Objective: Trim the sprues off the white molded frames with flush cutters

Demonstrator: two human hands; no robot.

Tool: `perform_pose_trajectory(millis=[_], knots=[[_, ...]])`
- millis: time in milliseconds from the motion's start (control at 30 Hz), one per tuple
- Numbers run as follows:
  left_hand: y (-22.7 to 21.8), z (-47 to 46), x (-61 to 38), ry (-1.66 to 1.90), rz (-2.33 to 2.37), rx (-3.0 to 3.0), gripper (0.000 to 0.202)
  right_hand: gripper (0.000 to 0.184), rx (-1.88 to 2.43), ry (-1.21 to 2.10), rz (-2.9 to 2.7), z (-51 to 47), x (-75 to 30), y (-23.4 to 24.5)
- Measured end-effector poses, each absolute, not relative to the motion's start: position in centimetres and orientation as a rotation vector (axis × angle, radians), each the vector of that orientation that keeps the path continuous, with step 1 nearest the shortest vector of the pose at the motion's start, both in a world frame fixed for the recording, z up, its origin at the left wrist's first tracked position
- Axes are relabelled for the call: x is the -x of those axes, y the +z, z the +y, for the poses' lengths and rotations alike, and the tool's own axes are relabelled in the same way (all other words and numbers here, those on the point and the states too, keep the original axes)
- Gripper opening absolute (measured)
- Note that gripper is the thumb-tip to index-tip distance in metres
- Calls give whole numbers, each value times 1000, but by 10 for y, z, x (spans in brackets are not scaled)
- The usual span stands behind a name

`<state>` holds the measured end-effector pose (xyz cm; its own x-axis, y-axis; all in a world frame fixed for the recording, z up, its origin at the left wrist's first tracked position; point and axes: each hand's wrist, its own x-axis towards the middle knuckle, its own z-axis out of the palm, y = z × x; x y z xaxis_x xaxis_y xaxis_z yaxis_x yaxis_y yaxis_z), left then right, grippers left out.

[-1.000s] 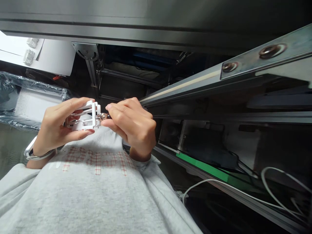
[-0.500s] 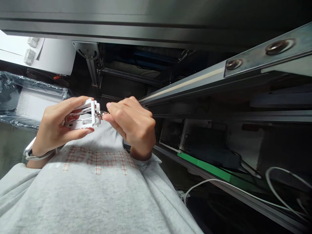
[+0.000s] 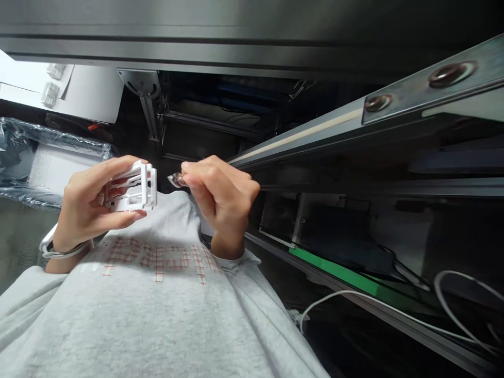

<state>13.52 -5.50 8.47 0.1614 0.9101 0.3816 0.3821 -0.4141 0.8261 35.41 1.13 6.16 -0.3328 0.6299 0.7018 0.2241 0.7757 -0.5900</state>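
Note:
My left hand (image 3: 88,202) is closed round a small white plastic frame part (image 3: 134,188), fingers above it and thumb beneath. My right hand (image 3: 220,194) pinches a small shiny metal piece (image 3: 175,180) between thumb and forefinger. That metal piece sits a short gap to the right of the white part and does not touch it. Both hands are held in front of my chest, over a grey sweatshirt (image 3: 157,310) with red checked lettering. A pale band circles my left wrist (image 3: 51,247).
A long metal rail (image 3: 354,118) with two round bolts slants up to the right just behind my right hand. Dark machine framework lies beyond. At left are white sheets (image 3: 79,94) and a plastic-wrapped package (image 3: 51,163). White cables (image 3: 394,315) and a green strip (image 3: 334,273) run at lower right.
The metal piece was against the white part's right end; my right hand has drawn it away to the right, leaving a gap. My left hand has stayed nearly still.

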Motion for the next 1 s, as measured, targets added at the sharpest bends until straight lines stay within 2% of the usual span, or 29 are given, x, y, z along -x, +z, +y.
perform_pose_trajectory(millis=[167,367,700,1000], knots=[[81,-50,-137,1373,997,-2147,69,18,581,423,-2002,15,-351,63],[84,-45,-139,1237,969,-2420,61,15,555,421,-2061,15,-351,62],[68,-46,-120,1408,1204,-2394,66,25,604,421,-2081,18,-348,57],[68,-43,-131,1350,954,-2493,67,30,613,441,-2171,16,-348,57]])
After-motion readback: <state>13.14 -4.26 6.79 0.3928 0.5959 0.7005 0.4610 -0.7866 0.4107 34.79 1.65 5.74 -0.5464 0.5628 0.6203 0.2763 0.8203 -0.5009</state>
